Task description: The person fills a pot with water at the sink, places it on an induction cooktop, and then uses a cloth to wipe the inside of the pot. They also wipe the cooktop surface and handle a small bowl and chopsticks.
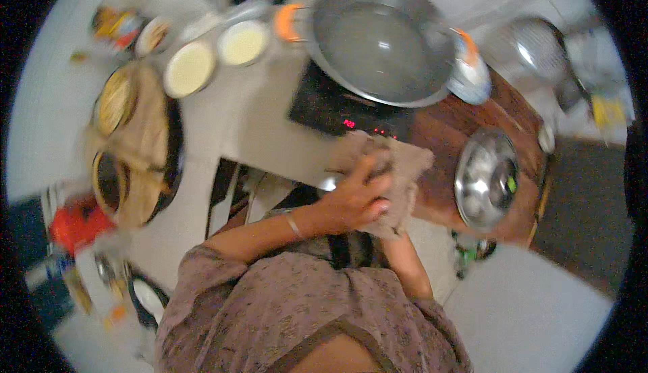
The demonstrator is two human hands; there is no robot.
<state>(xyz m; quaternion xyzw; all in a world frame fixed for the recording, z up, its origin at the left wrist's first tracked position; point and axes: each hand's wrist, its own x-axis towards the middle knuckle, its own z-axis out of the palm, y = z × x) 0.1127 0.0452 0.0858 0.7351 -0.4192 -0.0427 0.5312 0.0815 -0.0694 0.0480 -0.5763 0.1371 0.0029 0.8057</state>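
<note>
A light brown cloth (412,170) is bunched between my hands, in front of the induction cooktop (329,104) with lit red digits. My left hand (357,196) grips the cloth from its left side; the picture is blurred there. The cloth covers my right hand, and only the forearm below it shows. Beyond them a large metal pot (385,49) with orange handle covers stands on the cooktop, holding cloudy liquid. Right of the cloth, a steel plate (468,190) lies on the brown wooden board (435,135), with a small bowl and something green on it.
Two pale-filled bowls (190,69) (244,43) stand left of the pot. Farther left is a round tray (174,165) with wooden-looking pieces. A perforated metal strainer (536,51) lies at the upper right. Red material (78,223) is at the left edge.
</note>
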